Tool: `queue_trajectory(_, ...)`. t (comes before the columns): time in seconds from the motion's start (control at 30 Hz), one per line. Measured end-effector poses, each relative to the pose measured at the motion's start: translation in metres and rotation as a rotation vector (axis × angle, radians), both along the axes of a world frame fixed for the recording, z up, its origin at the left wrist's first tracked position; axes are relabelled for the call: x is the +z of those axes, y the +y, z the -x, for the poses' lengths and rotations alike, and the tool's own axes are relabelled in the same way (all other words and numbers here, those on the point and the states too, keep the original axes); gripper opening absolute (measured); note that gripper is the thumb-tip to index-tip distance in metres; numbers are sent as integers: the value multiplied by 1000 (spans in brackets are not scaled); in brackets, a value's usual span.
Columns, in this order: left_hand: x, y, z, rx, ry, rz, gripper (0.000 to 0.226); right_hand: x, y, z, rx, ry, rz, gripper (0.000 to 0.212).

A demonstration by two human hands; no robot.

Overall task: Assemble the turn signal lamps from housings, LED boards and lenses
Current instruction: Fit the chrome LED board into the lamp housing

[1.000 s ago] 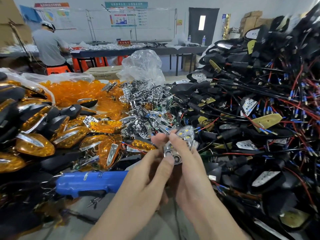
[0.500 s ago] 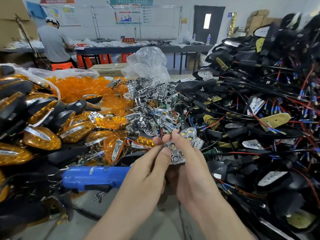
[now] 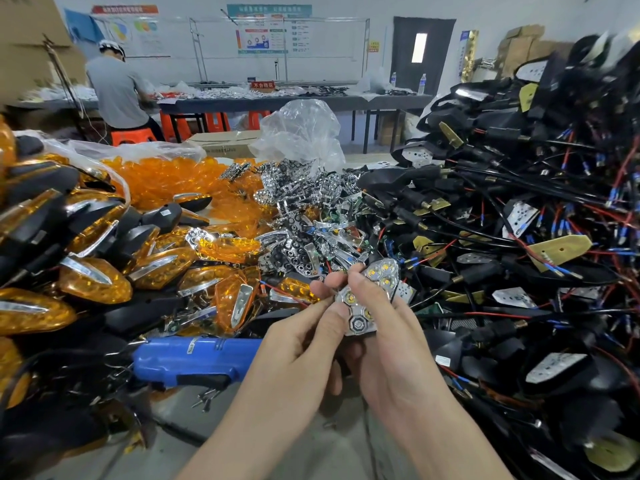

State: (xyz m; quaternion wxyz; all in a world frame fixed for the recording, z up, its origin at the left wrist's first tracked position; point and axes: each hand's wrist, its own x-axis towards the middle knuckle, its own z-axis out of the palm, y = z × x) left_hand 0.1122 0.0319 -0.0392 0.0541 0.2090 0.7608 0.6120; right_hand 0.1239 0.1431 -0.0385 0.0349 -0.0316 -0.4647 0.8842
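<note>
Head view: a chrome reflector piece (image 3: pixel 360 306), with yellow LEDs seen in its cells, is held up in front of the bench heaps, just above the near bench edge, and is pinched between both hands. The left hand (image 3: pixel 301 341) is closed on its lower left side, the thumb pressed on the face; the right hand (image 3: pixel 391 348) is curled round its right side, the thumb laid across the middle. Whether a housing is held behind it cannot be told. A heap of loose chrome reflectors (image 3: pixel 304 216) is seen just beyond the hands, under a crumpled clear plastic bag (image 3: pixel 301 133). Black housings with red and blue wires (image 3: pixel 502 220) are piled high on the right. Amber lenses (image 3: pixel 166 178) are heaped at the back left, and finished amber lamps (image 3: pixel 93 282) are stacked at the near left. A blue hand tool (image 3: pixel 194 358) is laid beside the left wrist. A person in a grey shirt (image 3: pixel 114 91) is seated at a far table (image 3: pixel 277 102).
</note>
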Motion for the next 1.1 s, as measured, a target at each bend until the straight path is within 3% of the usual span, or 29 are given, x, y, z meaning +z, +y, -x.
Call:
queue_trajectory(0.17,0,0,-1,-34,-175,-69,37,-1,1,2,38,-28,-57,32)
queue_trajectory(0.3,1,1,0,-82,-123,-78,37,-5,-1,4,39,-2,-125,35)
queue_trajectory(0.47,-2,0,-1,-69,-82,-37,29,-15,0,7,-157,64,-231,50)
queue_trajectory(0.87,-2,2,1,72,-71,-15,30,-26,-7,11,-247,110,-362,41)
queue_trajectory(1.1,-3,-1,0,-67,-234,1,38,-21,0,9,-141,37,-241,37)
